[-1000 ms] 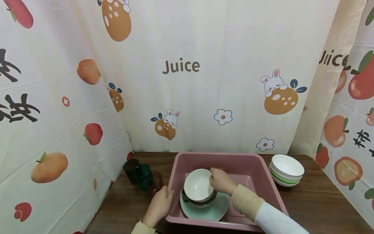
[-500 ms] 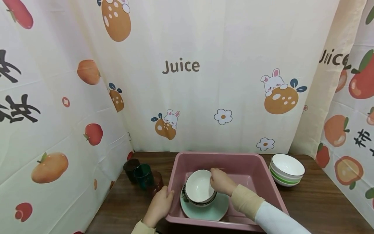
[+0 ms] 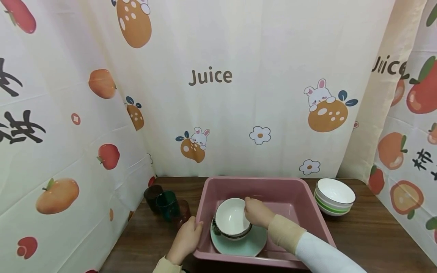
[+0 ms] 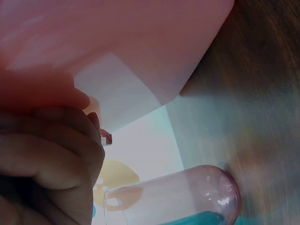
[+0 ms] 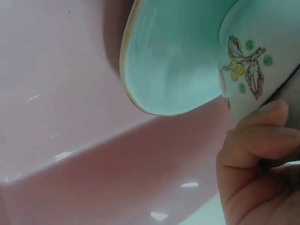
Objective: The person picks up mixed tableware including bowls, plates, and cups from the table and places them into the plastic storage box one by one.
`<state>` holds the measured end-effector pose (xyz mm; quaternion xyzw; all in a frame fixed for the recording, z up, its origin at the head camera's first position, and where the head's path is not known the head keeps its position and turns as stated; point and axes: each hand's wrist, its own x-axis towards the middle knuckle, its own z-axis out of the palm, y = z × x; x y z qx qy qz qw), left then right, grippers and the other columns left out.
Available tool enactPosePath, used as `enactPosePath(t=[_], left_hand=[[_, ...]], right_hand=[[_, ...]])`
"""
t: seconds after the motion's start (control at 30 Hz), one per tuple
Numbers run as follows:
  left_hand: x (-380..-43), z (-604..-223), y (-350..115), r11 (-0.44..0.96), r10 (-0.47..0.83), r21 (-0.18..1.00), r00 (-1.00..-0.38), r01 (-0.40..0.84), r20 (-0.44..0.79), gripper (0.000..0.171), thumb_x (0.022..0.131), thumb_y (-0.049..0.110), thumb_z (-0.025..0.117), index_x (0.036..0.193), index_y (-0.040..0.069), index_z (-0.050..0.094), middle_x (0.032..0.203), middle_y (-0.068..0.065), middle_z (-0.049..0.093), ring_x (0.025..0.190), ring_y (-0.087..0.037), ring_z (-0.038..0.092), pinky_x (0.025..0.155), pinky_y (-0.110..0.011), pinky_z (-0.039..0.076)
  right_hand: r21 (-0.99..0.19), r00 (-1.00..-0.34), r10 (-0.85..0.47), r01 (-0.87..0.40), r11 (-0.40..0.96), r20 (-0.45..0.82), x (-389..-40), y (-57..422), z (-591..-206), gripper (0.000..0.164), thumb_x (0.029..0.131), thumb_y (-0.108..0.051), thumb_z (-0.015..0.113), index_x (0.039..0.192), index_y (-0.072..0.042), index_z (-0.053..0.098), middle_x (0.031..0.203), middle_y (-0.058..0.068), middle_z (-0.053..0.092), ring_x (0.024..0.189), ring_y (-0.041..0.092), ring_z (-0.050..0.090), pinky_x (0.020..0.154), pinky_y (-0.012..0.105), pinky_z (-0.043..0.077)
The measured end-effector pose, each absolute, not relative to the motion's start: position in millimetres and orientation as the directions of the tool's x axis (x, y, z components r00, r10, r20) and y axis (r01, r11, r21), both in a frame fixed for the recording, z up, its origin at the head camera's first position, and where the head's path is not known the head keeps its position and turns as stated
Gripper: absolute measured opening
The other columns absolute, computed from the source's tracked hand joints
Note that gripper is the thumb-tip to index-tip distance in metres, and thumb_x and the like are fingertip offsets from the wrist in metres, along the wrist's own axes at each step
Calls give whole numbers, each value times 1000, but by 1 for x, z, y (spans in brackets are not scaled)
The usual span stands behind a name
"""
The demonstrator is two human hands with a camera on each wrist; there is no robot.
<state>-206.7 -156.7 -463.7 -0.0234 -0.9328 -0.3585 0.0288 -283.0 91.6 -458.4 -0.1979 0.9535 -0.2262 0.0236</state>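
Part of the plate (image 3: 257, 242) lies hidden beneath the stacked bowls (image 3: 231, 218).

Brown table (image 3: 372, 231) carries pink basin (image 3: 273, 189), cups (image 3: 168, 207), stacked bowls (image 3: 334, 206)

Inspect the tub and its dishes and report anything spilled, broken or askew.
Nothing looks spilled or broken. Only the stacked bowls in the tub look slightly off: in the head view they appear left of the plate's centre, with more plate showing on the right. The right hand pinches the upper rim.
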Motion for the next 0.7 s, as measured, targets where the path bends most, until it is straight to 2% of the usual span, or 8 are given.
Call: enactPosePath(t=[0.17,0.43,0.6,0.7], left_hand=[[-207,-463,-156,745,23,664,-997,66,74,19,99,18,53,90,1,55,67,-2,47,64,-15,48,59,-32,41],[-207,-463,-157,751,26,657,-996,75,83,18,99,17,53,89,2,55,67,-2,47,64,-16,48,60,-33,41],[-206,-463,-157,750,29,657,-996,79,87,18,98,17,53,89,2,54,67,-3,47,64,-16,48,60,-33,41],[-206,-464,-157,751,30,655,-996,81,89,18,98,16,53,88,2,54,67,-3,48,64,-16,48,60,-33,41]], right_hand=[[-426,-922,-386,-362,829,31,-283,92,-460,34,97,-3,44,122,20,49,106,31,66,102,40,66,86,49,53],[-458,-924,-381,-355,815,38,-285,93,-465,21,98,-5,43,107,11,53,93,24,67,90,32,67,78,46,53],[-512,-929,-366,-339,789,51,-287,95,-463,9,95,-4,48,92,1,56,76,12,60,72,21,56,66,39,47],[-536,-935,-351,-323,780,53,-287,98,-455,10,94,-7,52,94,-1,60,77,8,61,69,18,54,65,37,46]])
